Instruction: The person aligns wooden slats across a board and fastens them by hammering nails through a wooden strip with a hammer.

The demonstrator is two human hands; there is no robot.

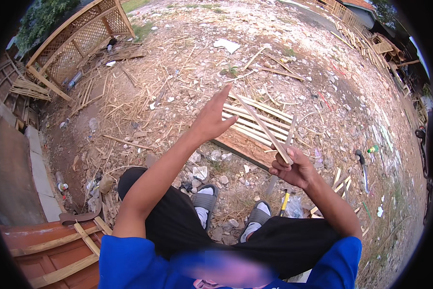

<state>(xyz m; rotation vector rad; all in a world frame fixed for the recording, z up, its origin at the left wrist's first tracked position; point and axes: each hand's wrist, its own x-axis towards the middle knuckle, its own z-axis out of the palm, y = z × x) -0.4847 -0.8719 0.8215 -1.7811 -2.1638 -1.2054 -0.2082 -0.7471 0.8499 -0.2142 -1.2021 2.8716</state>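
Note:
My right hand (296,168) is closed round the near end of a thin bamboo strip (261,124), which slants away up and to the left. Near the strip's far end, my left hand (212,118) is open, its fingers stretched forward and the thumb apart; I cannot tell whether a fingertip touches the strip. Beneath both hands, several pale bamboo slats (284,114) lie side by side, with a crosspiece (291,129) at their right end. A rough brown wooden board (248,148) lies along their near side, partly hidden by my right hand.
By my sandalled feet (204,204) lies a yellow-and-black handled tool (284,203). Further right are a black-handled tool (362,166) and a green bottle (372,149). A lattice panel (74,45) stands at the far left, a reddish-brown panel (57,262) near left. Rubble and bamboo scraps litter the ground.

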